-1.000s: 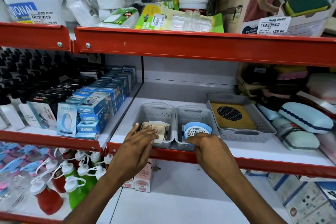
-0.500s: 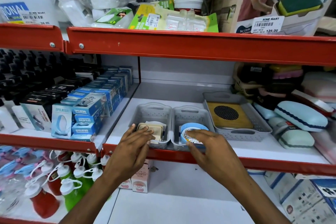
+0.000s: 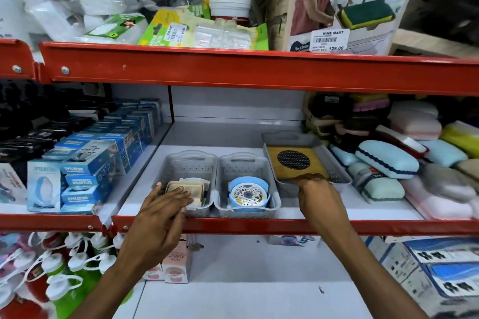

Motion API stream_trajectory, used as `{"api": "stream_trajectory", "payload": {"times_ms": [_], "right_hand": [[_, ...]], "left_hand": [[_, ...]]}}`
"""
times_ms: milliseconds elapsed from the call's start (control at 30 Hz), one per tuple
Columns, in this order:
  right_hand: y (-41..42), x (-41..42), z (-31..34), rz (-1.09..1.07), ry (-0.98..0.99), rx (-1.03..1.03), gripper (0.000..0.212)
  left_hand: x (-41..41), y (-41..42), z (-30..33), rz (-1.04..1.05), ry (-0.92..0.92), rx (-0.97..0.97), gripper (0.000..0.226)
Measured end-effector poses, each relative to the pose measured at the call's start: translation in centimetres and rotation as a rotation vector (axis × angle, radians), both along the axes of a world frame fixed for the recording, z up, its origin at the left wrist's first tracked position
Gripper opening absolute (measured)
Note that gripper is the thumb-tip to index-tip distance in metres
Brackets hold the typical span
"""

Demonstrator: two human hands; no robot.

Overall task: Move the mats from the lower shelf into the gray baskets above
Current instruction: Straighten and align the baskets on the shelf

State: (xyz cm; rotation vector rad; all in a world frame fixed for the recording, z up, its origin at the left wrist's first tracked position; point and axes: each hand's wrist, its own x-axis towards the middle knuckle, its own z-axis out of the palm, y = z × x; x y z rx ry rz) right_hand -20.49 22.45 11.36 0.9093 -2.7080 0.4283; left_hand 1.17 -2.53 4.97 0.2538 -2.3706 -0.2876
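Three gray baskets stand on the middle shelf. The left basket [image 3: 190, 163] holds a stack of beige mats [image 3: 178, 188]. My left hand [image 3: 160, 212] rests on that stack with its fingers spread flat. In the middle basket [image 3: 243, 166], round blue mats [image 3: 248, 194] with a flowered top lie untouched. The wide right basket [image 3: 337, 166] holds a yellow mat [image 3: 311, 171] with a black mesh circle. My right hand [image 3: 318, 194] curls its fingers over this basket's front rim, touching the yellow mat's near edge.
Blue product boxes [image 3: 85, 171] fill the shelf to the left and soft sponges [image 3: 386, 158] pile up on the right. The red shelf lip [image 3: 233, 225] runs under my wrists. On the lower shelf are pink boxes [image 3: 176, 264] and bottles [image 3: 59, 277].
My right hand let go of the round blue mats in the middle basket and moved right to the wide basket's front rim. My left hand stayed on the beige mats.
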Motion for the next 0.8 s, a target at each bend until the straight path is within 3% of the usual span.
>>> {"api": "stream_trajectory", "payload": {"times_ms": [167, 267, 467, 800], "right_hand": [[0.3, -0.1, -0.1, 0.027, 0.048, -0.076, 0.044], [1.0, 0.3, 0.0, 0.039, 0.040, -0.020, 0.052], [2.3, 1.7, 0.3, 0.023, 0.011, 0.010, 0.034], [3.1, 2.1, 0.8, 0.116, -0.055, 0.037, 0.030]], "left_hand": [[0.0, 0.3, 0.4, -0.002, 0.019, 0.016, 0.041], [-0.1, 0.5, 0.5, 0.003, 0.029, 0.019, 0.042], [-0.5, 0.7, 0.4, -0.009, 0.060, 0.026, 0.039], [-0.6, 1.1, 0.9, -0.010, 0.052, 0.028, 0.041]]}}
